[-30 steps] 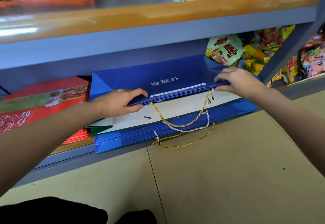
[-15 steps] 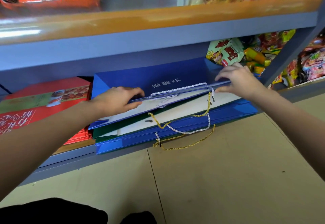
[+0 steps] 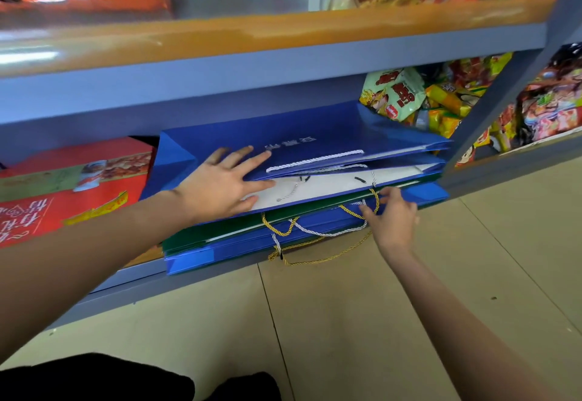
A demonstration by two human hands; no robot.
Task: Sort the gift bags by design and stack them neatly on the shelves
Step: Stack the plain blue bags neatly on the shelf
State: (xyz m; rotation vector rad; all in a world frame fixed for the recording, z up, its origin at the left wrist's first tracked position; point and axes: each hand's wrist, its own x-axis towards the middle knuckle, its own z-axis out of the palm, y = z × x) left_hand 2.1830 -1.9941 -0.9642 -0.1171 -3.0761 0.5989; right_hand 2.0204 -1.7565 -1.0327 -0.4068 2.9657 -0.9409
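Our left hand (image 3: 220,186) lies flat with fingers spread on the top blue gift bag (image 3: 315,136), the fingertips reaching over its open edge onto the white inside of the bag below. Our right hand (image 3: 392,222) is lower, at the front of the pile, its fingers curled around the gold cord handle (image 3: 318,262) that dangles over the shelf edge beside a white cord handle (image 3: 327,233). The bags lie flat in a stack on the bottom shelf (image 3: 126,274): blue on top, a green bag (image 3: 195,236) under it, more blue bags (image 3: 201,258) beneath. Left of the stack sit red gift boxes (image 3: 75,186); behind and to the right are snack packets (image 3: 396,91). The floor is beige tile (image 3: 346,322).
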